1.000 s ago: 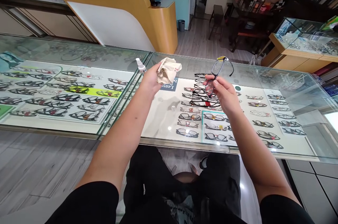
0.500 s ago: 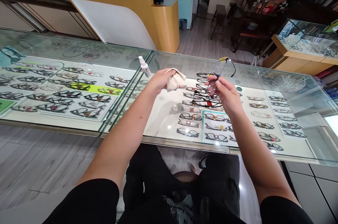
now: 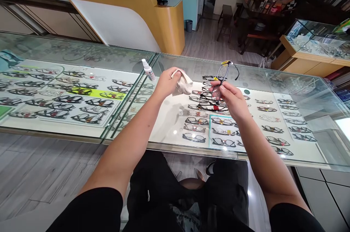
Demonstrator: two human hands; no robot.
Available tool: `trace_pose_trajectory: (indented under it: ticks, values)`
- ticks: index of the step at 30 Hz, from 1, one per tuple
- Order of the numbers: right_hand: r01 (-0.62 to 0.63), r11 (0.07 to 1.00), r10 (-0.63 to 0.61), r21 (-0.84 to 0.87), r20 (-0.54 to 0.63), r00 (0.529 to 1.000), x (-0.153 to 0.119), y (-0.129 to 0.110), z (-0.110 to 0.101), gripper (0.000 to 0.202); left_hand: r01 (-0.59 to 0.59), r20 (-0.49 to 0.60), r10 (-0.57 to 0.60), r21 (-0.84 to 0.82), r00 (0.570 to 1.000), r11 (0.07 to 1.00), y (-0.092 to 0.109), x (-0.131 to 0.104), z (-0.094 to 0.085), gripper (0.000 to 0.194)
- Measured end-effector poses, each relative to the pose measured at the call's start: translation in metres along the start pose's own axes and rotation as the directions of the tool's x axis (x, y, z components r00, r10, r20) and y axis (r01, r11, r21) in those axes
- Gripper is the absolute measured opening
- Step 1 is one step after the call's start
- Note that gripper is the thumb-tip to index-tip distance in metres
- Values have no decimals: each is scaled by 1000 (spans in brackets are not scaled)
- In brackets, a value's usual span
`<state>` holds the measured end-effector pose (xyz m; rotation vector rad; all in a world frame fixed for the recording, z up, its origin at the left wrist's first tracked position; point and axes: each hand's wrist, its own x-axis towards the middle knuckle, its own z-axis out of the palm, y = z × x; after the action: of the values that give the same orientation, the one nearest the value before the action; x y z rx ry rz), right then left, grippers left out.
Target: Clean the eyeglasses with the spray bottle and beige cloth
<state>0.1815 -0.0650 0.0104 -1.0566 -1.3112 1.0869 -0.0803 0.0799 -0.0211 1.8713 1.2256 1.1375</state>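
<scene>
Glasses: up over the desk, tipped on end, one lens above the other, a temple sticking out at the top. Right hand has them; grip pinched closed, thumb and fingers around the bridge and the lower lens's rim. Left hand: grip closed on the cloth, bunched at the fingers, loose part hanging toward the glasses, not touching them. Bottle is upright just beside the left hand, on the far side of the desk. Frames lie in rows under the glass.

Handling, my read: glasses light, rims fairly stiff, temples thin and likely to flex at the hinge. Lenses smooth, probably slippery, easy to smudge or scratch. Best hold is bridge or rim edge, light pinch; don't lever on a temple or press mid-lens. Cloth soft, near weightless, will fold anywhere; take a gathered bunch. Bottle looks like light plastic, body hold is fine.
</scene>
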Motion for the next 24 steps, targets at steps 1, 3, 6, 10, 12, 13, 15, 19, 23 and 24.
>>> trace_pose_trajectory:
  ticks: [1, 3, 6, 10, 12, 13, 15, 19, 23, 24]
  values:
    - [0, 1000, 0, -3, -2, 1000, 0, 0, 0, 42, 0, 16, 0, 20, 1000, 1000, 0, 0, -1, 26]
    - [1, 1000, -1, 0, -1, 1000, 0, 0, 0, 41, 19, 9, -19, 79, 1000, 997, -2, 0, -4, 24]
    - [7, 1000, -7, 12, 9, 1000, 0, 1, 0, 38, 129, -15, -129, 135, 992, 982, -6, 2, -7, 22]
    - [7, 1000, -7, 2, 9, 1000, -1, 2, -1, 39, 282, 56, -290, 118, 955, 952, -10, 3, -8, 28]
    - [9, 1000, -9, 1, 10, 1000, 0, 2, -1, 40, 268, 100, -283, 136, 954, 954, -9, 2, -9, 35]
    - [11, 1000, -11, 1, 12, 1000, 0, 2, -1, 40, 249, 114, -269, 159, 957, 955, -8, 1, -9, 39]
    - [16, 1000, -16, 2, 18, 1000, 0, 2, 0, 40, 231, 126, -261, 212, 957, 950, -5, 0, -11, 38]
    - [8, 1000, -8, -7, 16, 1000, 0, 0, 1, 40, 300, 119, -344, 282, 931, 911, -1, -2, -15, 25]
    - [1, 1000, -1, -16, 19, 1000, -2, -2, 1, 39, 273, 74, -299, 249, 951, 929, -2, 0, -17, 23]
    - [1, 1000, -1, -17, 21, 1000, -2, -2, 1, 39, 259, 57, -276, 204, 960, 944, -2, 0, -17, 22]
